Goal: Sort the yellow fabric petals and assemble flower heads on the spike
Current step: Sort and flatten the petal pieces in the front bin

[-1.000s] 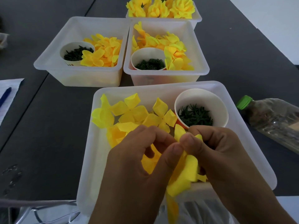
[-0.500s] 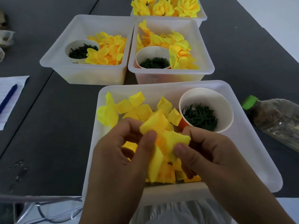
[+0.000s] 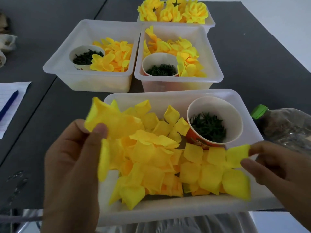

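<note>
no readable text, cup (image 3: 200, 142) print illegible

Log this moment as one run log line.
left hand: pinches petal cluster | right hand: pinches petal | over near tray

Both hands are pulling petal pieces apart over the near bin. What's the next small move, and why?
Probably let the right hand lift its petal piece clear of the pile. The left hand already pinches a separate bunch above the near bin, while the right one's piece seems to trail into loose petals below.
</note>
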`<act>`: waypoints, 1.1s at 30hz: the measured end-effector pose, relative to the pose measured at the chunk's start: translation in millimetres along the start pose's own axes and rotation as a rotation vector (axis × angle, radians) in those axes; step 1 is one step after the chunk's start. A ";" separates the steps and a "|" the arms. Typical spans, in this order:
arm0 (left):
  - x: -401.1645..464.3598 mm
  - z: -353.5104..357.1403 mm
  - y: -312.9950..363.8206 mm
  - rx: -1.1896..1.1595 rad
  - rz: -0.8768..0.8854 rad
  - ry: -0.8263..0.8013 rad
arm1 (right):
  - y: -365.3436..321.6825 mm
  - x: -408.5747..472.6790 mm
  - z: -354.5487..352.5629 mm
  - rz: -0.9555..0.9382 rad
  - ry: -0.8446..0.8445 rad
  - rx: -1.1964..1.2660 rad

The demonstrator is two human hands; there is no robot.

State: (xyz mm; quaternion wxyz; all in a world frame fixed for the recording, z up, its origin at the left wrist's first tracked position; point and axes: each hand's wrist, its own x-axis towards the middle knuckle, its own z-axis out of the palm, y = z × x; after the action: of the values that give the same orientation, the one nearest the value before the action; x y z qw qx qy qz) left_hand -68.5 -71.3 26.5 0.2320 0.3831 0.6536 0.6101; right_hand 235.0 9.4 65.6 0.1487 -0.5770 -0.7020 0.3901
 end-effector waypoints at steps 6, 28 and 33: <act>-27.6 56.3 43.9 0.303 0.288 -0.104 | -25.0 -3.5 12.3 -0.185 0.255 -0.027; -20.6 48.9 43.8 0.100 0.038 -0.489 | -57.1 4.9 61.0 -0.103 -0.335 0.692; -20.7 48.2 42.9 0.008 -0.034 -0.455 | -54.9 6.9 58.7 -0.064 -0.255 0.697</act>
State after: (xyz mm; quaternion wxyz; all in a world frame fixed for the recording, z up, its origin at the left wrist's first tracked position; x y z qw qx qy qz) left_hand -9.6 -59.3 57.8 0.3821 0.5005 0.5935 0.5013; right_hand 156.2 -7.9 65.2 0.2597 -0.4163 -0.5576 0.6696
